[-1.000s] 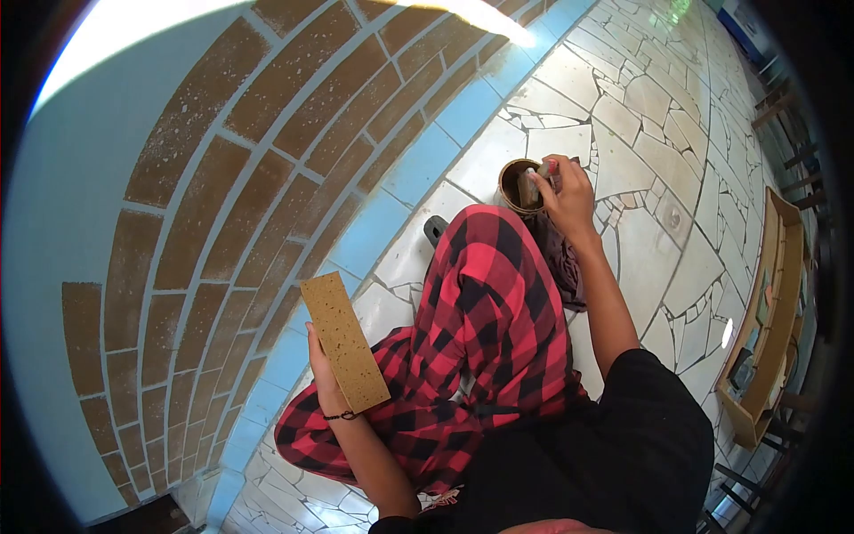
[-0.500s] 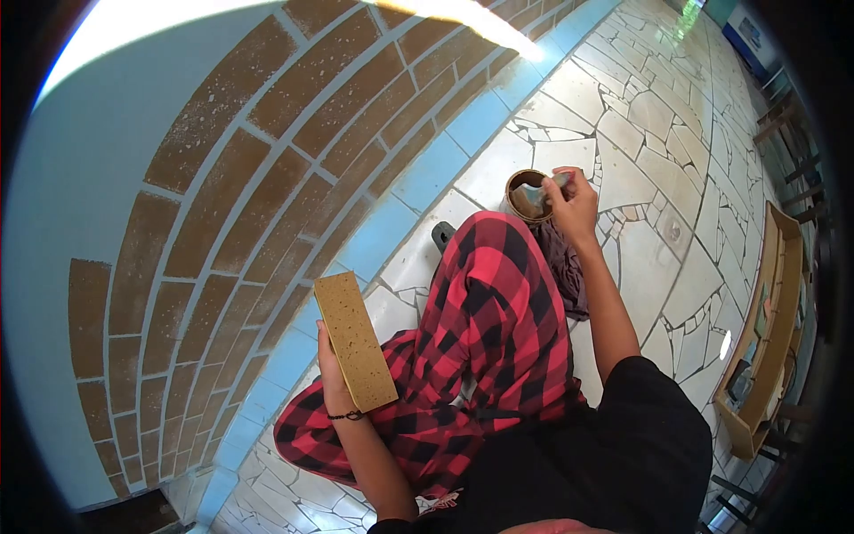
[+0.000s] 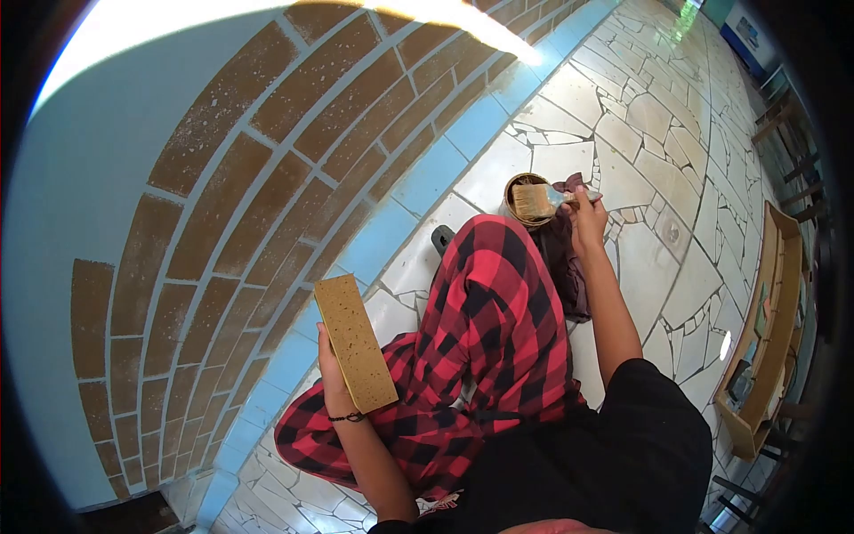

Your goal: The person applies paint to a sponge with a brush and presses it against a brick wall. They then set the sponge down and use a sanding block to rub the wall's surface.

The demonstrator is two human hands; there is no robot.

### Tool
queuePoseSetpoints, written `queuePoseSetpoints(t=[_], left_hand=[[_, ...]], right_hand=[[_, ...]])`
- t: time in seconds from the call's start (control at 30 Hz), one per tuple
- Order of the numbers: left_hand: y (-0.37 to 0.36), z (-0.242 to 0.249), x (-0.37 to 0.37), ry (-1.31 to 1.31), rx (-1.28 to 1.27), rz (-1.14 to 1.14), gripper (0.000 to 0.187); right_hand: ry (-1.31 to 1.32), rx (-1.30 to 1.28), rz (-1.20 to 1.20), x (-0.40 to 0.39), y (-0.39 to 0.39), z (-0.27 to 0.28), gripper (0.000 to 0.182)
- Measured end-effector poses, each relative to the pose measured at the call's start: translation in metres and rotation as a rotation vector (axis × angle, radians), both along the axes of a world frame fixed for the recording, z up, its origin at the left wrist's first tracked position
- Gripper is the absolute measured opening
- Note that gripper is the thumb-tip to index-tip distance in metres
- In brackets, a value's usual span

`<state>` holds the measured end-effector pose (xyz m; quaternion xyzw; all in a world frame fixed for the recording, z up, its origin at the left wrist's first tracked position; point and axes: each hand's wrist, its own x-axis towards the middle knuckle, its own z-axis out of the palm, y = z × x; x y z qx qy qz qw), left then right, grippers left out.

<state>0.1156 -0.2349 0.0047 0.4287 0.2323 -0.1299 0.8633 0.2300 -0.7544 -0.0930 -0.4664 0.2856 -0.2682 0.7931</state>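
Note:
A tan, brick-shaped sponge (image 3: 356, 343) with dark pits on its face rests in my left hand (image 3: 332, 372). That hand is closed along its left edge, and most of the fingers are hidden behind it. My right hand (image 3: 587, 222) grips the handle of a wide paintbrush (image 3: 534, 201). The brush lies level over the mouth of a round can (image 3: 510, 191), its bristles tan and pointing left. Inside the can, the contents are mostly hidden by the brush. Against the can and under my right wrist lies a crumpled dark purple cloth (image 3: 565, 267).
On the left stands a wall (image 3: 267, 196) with brown painted brick shapes, edged below by a blue tile strip (image 3: 382, 231). The floor (image 3: 640, 285) is broken pale stone. A dark object (image 3: 442, 238) sits by my knee. A long wooden box (image 3: 769, 356) with items stands at right.
My right hand has lifted and turned the brush, so its bristles now show above the can instead of being down inside. My left hand and the sponge have stayed in place.

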Motion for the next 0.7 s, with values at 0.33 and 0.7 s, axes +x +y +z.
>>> queuePoseSetpoints(t=[0.33,0.7], left_hand=[[-0.002,-0.001,0.001,0.009,-0.013,0.018,0.058],[0.004,-0.006,0.0,0.005,-0.019,0.011,0.059]], right_hand=[[-0.04,-0.305,-0.038,0.002,0.008,0.017,0.023],[-0.064,-0.536,0.055,0.008,0.017,0.03,0.025]])
